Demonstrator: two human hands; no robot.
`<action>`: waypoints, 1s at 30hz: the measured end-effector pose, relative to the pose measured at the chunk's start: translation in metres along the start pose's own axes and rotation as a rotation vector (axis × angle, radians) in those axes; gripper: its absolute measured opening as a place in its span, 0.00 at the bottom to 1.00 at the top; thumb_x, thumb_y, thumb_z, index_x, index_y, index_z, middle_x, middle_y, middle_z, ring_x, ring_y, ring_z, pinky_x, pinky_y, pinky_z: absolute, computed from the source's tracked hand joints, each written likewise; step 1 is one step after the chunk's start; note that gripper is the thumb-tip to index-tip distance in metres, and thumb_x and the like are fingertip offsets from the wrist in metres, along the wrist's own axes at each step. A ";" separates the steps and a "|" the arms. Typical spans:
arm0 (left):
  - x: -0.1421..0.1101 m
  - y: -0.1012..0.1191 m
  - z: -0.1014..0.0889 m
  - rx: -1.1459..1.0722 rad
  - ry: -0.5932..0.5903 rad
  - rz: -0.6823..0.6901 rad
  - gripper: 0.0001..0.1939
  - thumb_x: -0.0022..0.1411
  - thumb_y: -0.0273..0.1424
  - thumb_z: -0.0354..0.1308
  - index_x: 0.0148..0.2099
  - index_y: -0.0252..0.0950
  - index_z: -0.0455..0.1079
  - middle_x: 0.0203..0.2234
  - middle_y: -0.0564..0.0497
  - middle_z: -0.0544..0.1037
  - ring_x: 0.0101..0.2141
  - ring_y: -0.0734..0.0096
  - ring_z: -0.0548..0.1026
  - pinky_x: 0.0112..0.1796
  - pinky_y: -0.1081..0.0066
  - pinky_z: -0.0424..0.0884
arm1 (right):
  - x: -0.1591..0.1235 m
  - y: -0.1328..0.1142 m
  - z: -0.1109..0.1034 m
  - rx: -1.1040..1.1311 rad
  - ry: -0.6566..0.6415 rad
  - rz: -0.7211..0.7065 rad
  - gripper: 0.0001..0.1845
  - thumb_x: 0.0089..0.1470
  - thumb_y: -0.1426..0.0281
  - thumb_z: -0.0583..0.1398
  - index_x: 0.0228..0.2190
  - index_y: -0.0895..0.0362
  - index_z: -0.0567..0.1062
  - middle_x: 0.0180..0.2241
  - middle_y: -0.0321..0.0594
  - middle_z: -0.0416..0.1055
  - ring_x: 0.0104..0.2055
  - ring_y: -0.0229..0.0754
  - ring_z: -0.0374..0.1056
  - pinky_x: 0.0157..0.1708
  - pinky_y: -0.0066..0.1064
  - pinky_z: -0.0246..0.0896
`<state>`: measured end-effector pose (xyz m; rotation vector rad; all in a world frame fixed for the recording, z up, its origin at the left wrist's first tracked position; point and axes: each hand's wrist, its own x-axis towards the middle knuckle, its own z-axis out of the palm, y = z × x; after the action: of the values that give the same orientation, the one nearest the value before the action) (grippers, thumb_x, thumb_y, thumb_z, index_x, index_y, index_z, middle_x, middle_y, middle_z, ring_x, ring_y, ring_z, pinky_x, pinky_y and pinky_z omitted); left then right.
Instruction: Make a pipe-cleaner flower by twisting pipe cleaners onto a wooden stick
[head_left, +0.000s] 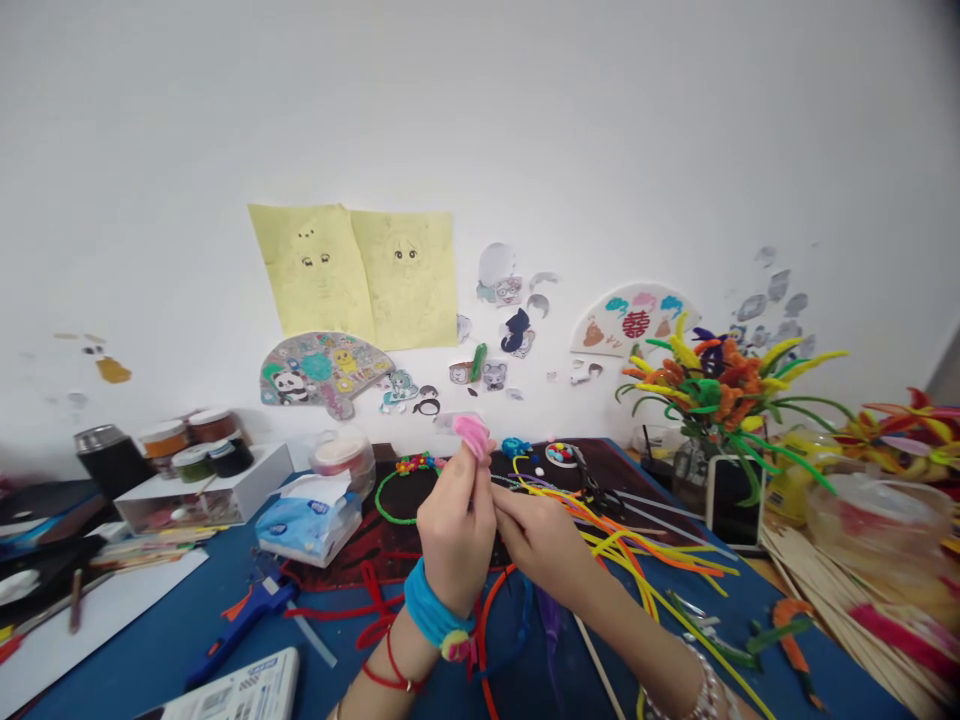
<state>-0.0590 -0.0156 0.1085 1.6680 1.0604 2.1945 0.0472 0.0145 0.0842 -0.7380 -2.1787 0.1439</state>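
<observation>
My left hand (454, 530) is raised and pinches a pink fuzzy pipe-cleaner piece (472, 436) between its fingertips. My right hand (536, 540) comes in from the right, its fingertips pressed close against the left fingers, and I cannot tell whether it grips the pink piece. A blue fuzzy band (435, 605) circles my left wrist. Behind the hands lies a green pipe-cleaner ring (385, 500). Loose yellow and orange pipe cleaners (637, 550) fan out to the right of my right hand.
The blue table (150, 650) holds a blue glue gun (240, 630), a tissue pack (307, 525), black scissors (592, 490) and paint jars (191, 450). Pipe-cleaner flowers in a glass vase (690, 470) and wooden sticks (825, 590) stand to the right.
</observation>
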 end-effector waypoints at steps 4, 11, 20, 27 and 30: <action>0.000 0.004 0.002 -0.078 0.006 -0.077 0.13 0.54 0.29 0.54 0.44 0.38 0.71 0.43 0.49 0.73 0.44 0.64 0.70 0.51 0.66 0.61 | -0.001 -0.001 -0.001 -0.010 0.031 -0.034 0.19 0.58 0.70 0.45 0.48 0.57 0.65 0.30 0.42 0.73 0.31 0.40 0.69 0.30 0.26 0.61; 0.005 0.014 0.000 -0.166 -0.009 -0.220 0.11 0.56 0.32 0.53 0.41 0.35 0.70 0.39 0.47 0.75 0.39 0.66 0.74 0.41 0.69 0.70 | 0.002 -0.007 -0.004 0.049 0.055 -0.027 0.19 0.58 0.71 0.45 0.50 0.57 0.63 0.31 0.42 0.72 0.30 0.39 0.68 0.29 0.26 0.60; 0.020 0.022 -0.014 -0.252 0.061 -0.258 0.15 0.57 0.37 0.51 0.42 0.33 0.69 0.38 0.45 0.76 0.37 0.65 0.75 0.39 0.67 0.71 | -0.001 -0.010 -0.004 0.030 0.027 -0.032 0.16 0.57 0.72 0.47 0.44 0.58 0.68 0.36 0.43 0.73 0.34 0.39 0.69 0.33 0.28 0.61; 0.022 0.021 -0.016 -0.279 0.047 -0.275 0.17 0.57 0.37 0.51 0.46 0.33 0.66 0.35 0.45 0.76 0.36 0.66 0.75 0.38 0.67 0.71 | -0.003 -0.011 -0.002 0.012 0.053 -0.029 0.17 0.57 0.72 0.47 0.46 0.58 0.67 0.37 0.42 0.73 0.33 0.39 0.69 0.34 0.29 0.61; 0.023 0.021 -0.015 -0.305 0.081 -0.261 0.17 0.57 0.37 0.52 0.45 0.32 0.66 0.32 0.46 0.77 0.34 0.67 0.76 0.37 0.69 0.71 | -0.004 -0.010 -0.002 0.020 0.072 -0.052 0.17 0.57 0.72 0.47 0.45 0.58 0.67 0.36 0.44 0.73 0.35 0.40 0.69 0.35 0.30 0.61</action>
<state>-0.0752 -0.0254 0.1375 1.2470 0.8529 2.1386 0.0459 0.0038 0.0862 -0.6651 -2.1228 0.1101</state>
